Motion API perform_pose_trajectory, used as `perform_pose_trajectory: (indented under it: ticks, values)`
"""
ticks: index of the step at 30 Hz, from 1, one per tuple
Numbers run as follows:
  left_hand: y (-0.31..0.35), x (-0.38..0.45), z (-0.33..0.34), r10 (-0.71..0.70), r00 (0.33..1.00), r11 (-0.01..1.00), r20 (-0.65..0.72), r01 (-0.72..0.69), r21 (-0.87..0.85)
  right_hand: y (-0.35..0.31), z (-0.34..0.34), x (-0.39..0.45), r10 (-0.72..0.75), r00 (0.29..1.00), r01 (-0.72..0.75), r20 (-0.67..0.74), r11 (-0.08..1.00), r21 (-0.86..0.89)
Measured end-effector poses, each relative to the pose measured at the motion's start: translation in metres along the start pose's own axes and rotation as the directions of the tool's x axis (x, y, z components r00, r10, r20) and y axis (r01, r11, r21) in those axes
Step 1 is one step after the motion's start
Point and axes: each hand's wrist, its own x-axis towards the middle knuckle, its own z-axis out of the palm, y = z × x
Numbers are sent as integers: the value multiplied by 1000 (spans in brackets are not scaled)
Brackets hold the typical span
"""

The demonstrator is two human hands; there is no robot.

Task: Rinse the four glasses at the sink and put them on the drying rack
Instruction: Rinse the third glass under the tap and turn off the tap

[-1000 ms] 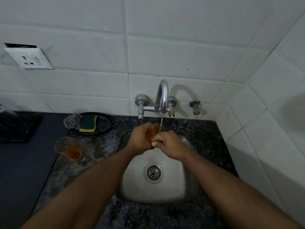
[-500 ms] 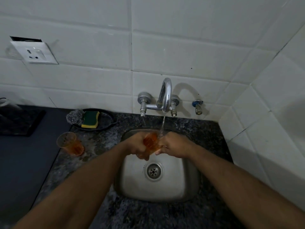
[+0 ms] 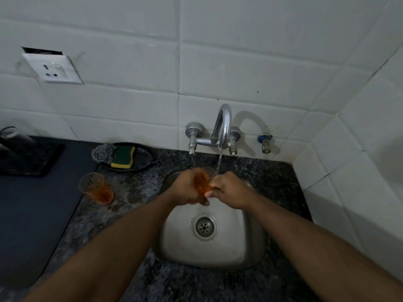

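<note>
Over steel sink (image 3: 250, 247) I'm rinsing, both hands, left hand (image 3: 185, 190) and right hand (image 3: 229, 190), gripping orange glass (image 3: 201, 182); next, rack, likely nine o'clock.

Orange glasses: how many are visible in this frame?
2. One glass is held by both hands under the tap's stream over the sink; the other glass stands on the counter left of the sink. Others may lie outside the view.
</note>
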Motion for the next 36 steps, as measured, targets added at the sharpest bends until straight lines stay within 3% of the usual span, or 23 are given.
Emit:
perform_pose_trajectory:
  ticks: [2, 3, 4, 6, 8, 12, 13, 17, 18, 23, 24, 27, 28, 29, 33, 34, 36]
  values:
    - [-1, 0, 11, 63, 984, 998, -165, -64, 1, -4, 2, 0, 8, 997, -4, -81, 998, 57]
    - [-2, 0, 13, 63, 983, 998, -174, -66, -7, -4, 0, 0, 2, 998, 1, -61, 999, 41]
    - [-2, -1, 10, 33, 991, 999, -129, -36, -17, -3, -2, -1, -17, 1000, 17, -2, 1000, 3]
    - [-2, -1, 0, -53, 994, 998, 92, 51, 23, 1, -7, 0, -30, 990, 43, 139, 995, -94]
    - [-2, 0, -3, -54, 984, 998, 170, 46, 52, 6, -6, 0, -13, 987, 28, 159, 995, -95]
    - [2, 0, 10, 43, 987, 999, -154, -38, 34, 3, 0, 0, 13, 997, -8, -70, 998, 66]
    - [2, 1, 11, 45, 985, 998, -168, -39, 40, 3, 0, -1, 16, 997, -10, -74, 997, 76]
    - [-1, 5, -2, -72, 987, 996, 145, 64, 60, 9, -7, -2, 22, 993, -17, 115, 999, -36]
    - [-1, 6, -2, -78, 984, 995, 161, 67, 68, 10, -7, -2, 15, 994, -10, 112, 999, -46]
    - [-4, 9, 18, 41, 984, 999, -175, -36, 29, 10, 1, -1, 38, 996, -29, -85, 994, 103]
    - [-4, 10, 17, 25, 988, 1000, -149, -23, 19, 10, 0, -2, 23, 998, -18, -61, 997, 81]
    - [-7, 11, 5, -65, 988, 997, 139, 58, 49, 14, -8, -5, 15, 996, -15, 92, 1000, -8]
    - [-9, 12, 2, -71, 981, 997, 179, 62, 55, 14, -9, -6, 27, 994, -25, 104, 999, -28]
    - [-8, 12, 3, -61, 985, 998, 163, 56, 32, 14, -7, -6, 22, 997, -19, 77, 999, -31]
    - [-6, 10, 17, -20, 991, 1000, -131, 20, -1, 9, 1, -4, 12, 996, -6, -86, 997, 78]
    - [-6, 9, 18, -14, 992, 1000, -127, 14, -1, 9, 0, -5, 15, 998, -10, -67, 997, 79]
    - [-6, 9, 14, -23, 999, 999, 28, 22, 35, 11, -6, -5, -13, 999, 14, 50, 1000, -7]
